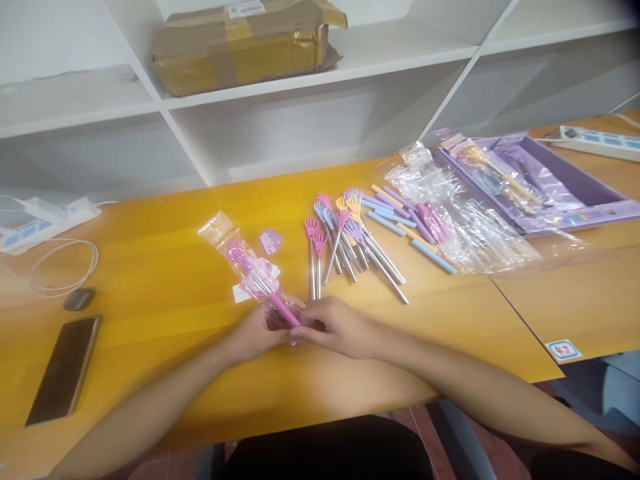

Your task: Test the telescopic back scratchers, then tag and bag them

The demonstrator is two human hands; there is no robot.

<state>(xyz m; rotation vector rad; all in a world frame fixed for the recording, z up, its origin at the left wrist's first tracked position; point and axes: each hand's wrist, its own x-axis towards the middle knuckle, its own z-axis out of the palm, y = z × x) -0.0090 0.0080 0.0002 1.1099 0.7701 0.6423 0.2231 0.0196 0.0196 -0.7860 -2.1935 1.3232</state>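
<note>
A pink back scratcher [283, 309] with a hand-shaped head and metal rod lies inside a clear plastic bag [216, 228], tilted toward the upper left. My left hand [257, 332] closes around the bag's lower end from the left. From the right, my right hand [327, 325] pinches the same end by the pink handle. Some fingers of both hands are hidden behind the bag. Small printed cards [271, 241] lie just beyond it, and others sit partly under the bag. To the right are several loose scratcher heads on metal rods [345, 230] in pink, blue, orange and purple.
Coloured handle tubes [395, 220] and a heap of clear bags [465, 230] lie at the right. Behind them stands a purple box [575, 180] with packed scratchers. A phone [64, 370], cable and power strip [47, 223] are at left. White shelving holds a cardboard box [240, 50].
</note>
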